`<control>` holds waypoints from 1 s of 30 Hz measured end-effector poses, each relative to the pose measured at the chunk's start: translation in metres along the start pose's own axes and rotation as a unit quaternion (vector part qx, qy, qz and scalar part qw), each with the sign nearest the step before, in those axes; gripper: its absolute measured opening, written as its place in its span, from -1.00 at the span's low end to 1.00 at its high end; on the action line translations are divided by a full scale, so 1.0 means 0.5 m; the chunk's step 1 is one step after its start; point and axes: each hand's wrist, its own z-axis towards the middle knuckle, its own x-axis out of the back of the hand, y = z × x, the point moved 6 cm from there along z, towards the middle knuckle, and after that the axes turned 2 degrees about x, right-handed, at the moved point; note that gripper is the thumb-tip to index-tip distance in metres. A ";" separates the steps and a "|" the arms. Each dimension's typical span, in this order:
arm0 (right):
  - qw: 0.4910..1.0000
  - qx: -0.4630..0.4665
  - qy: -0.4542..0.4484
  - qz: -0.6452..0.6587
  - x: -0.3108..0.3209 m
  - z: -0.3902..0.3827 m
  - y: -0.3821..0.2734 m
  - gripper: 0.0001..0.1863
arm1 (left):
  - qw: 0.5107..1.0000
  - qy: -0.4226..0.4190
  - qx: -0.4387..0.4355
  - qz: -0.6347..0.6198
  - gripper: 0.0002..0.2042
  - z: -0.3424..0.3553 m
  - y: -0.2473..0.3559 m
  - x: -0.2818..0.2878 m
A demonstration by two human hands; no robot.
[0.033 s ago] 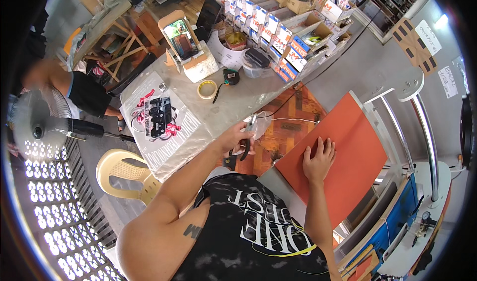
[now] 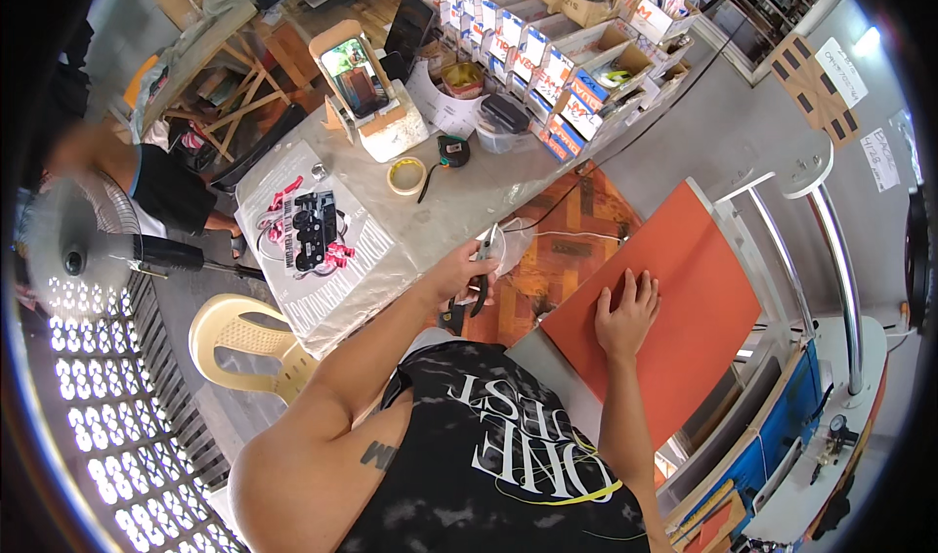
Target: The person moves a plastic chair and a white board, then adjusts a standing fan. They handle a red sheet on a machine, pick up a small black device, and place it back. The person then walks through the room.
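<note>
Holding one tool (image 2: 480, 297): left hand (image 2: 457, 271); touching one orange sheet (image 2: 689, 304): right hand (image 2: 625, 326).

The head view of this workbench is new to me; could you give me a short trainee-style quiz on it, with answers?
1. Which of the person's hands rests on the orange pad?
2. True or false: the left hand grips a black-handled tool.
3. Where does the phone stand?
A. On the floor
B. In a holder on the table
C. On a chair

Key: 1. The right hand, fingers spread. 2. True. 3. B.
</note>
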 end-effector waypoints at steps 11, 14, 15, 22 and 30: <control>1.000 -0.001 -0.002 -0.002 -0.006 0.017 -0.009 -0.41 | 0.974 0.065 0.030 -0.217 -0.84 0.022 -0.025 0.028; 1.000 0.000 0.001 -0.005 -0.007 0.015 -0.009 -0.42 | 0.972 0.012 0.048 -0.230 -0.86 0.024 -0.034 0.025; 1.000 0.000 0.002 -0.007 -0.007 0.015 -0.008 -0.42 | 0.974 0.008 0.056 -0.220 -0.86 0.026 -0.040 0.029; 1.000 0.000 0.005 -0.008 -0.010 0.015 -0.007 -0.41 | 0.979 0.031 0.087 -0.182 -0.89 0.043 -0.107 0.044; 1.000 -0.005 -0.005 -0.006 -0.009 0.016 -0.005 -0.40 | 0.973 0.077 0.133 -0.172 -0.86 0.033 -0.147 0.047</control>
